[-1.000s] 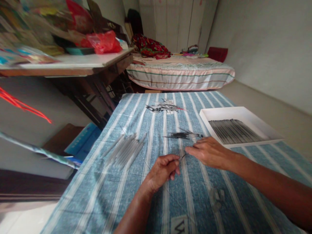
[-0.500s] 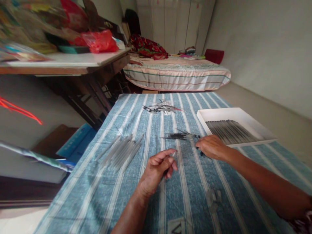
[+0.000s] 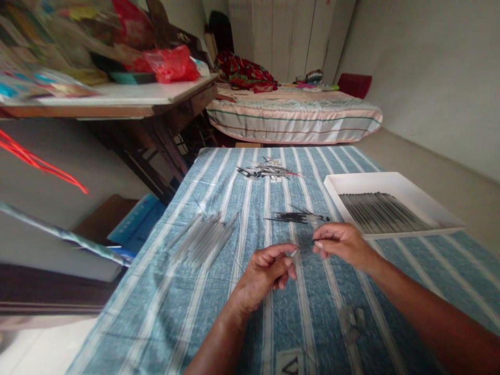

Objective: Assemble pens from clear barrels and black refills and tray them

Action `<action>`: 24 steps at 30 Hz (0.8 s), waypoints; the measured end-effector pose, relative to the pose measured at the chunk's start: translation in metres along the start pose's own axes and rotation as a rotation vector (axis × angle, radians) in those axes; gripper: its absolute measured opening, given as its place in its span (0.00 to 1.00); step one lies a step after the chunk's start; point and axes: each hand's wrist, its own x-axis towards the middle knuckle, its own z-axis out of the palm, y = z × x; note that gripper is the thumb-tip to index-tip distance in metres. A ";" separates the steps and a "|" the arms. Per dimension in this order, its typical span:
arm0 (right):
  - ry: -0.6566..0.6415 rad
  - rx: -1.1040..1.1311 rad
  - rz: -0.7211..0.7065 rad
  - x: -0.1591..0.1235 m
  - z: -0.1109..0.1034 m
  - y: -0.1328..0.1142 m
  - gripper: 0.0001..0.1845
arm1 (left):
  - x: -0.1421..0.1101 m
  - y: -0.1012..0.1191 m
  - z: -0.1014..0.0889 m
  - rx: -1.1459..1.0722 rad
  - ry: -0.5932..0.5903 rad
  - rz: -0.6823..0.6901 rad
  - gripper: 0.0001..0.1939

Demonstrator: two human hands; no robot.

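Observation:
My left hand (image 3: 269, 268) is closed in a pinch around a thin grey tube, like a pen barrel; only its pale tip (image 3: 294, 252) shows between thumb and forefinger. Facing it, a short gap away, my right hand (image 3: 341, 245) pinches a small black piece (image 3: 314, 242), too small to name. Behind the right hand lies a bunch of thin black sticks (image 3: 292, 216). To the left, a row of translucent grey tubes (image 3: 205, 239) rests on the striped cloth (image 3: 250, 307).
A white box (image 3: 394, 179) at the right holds a row of dark, pen-like sticks (image 3: 383, 211). Farther back sits a loose pile of thin parts (image 3: 265, 171). Small grey pieces (image 3: 352, 320) lie near the front. A cluttered side table (image 3: 156, 99) stands left; a bed (image 3: 292, 117) is beyond.
My right hand has come up from the table by the black parts and moved closer to my left hand, now with a small black piece at its fingertips. The view has shifted slightly left.

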 end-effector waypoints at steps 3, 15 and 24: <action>0.036 0.352 -0.026 -0.009 0.022 0.000 0.09 | -0.001 0.000 0.001 -0.001 -0.024 0.001 0.21; 0.100 0.593 -0.062 -0.011 0.050 0.005 0.06 | 0.001 -0.002 0.000 0.010 -0.057 -0.002 0.20; 0.140 0.602 -0.050 -0.013 0.057 0.004 0.06 | 0.000 -0.003 0.001 0.005 -0.072 -0.003 0.18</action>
